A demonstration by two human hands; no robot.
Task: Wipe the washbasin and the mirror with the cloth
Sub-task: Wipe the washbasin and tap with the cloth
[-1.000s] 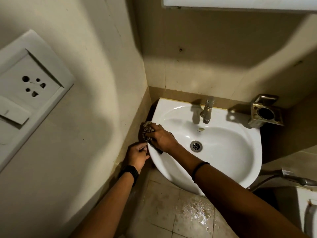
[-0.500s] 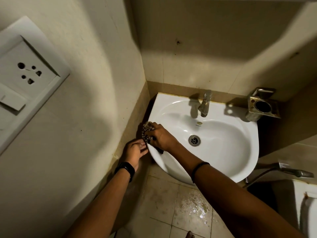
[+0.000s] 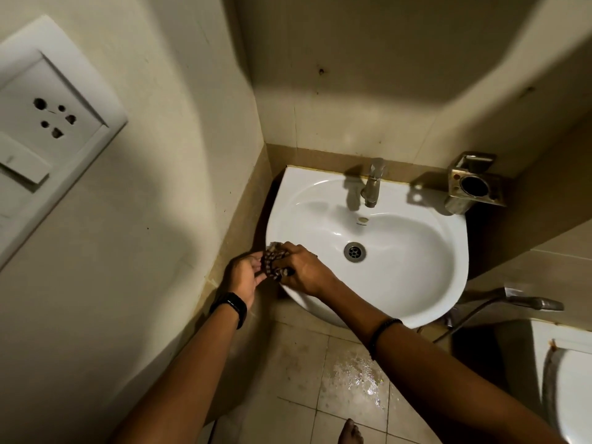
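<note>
A white washbasin (image 3: 426,251) hangs in the wall corner, with a metal tap (image 3: 371,184) at its back and a drain (image 3: 354,251) in the bowl. A small dark patterned cloth (image 3: 272,259) is bunched at the basin's left front rim. My right hand (image 3: 304,270) grips the cloth from the basin side. My left hand (image 3: 245,275) touches the cloth from the wall side, fingers curled around it. The mirror is out of view.
A metal holder (image 3: 474,184) is fixed to the wall right of the tap. A white socket plate (image 3: 48,123) sits on the left wall. A hand shower (image 3: 525,301) and a toilet (image 3: 567,389) stand at the right. The floor tiles (image 3: 355,373) are wet.
The view has tilted down, and the mirror's edge has left the frame. Both hands and the cloth have slid along the left rim towards the basin's front. My left hand has closed in on the cloth.
</note>
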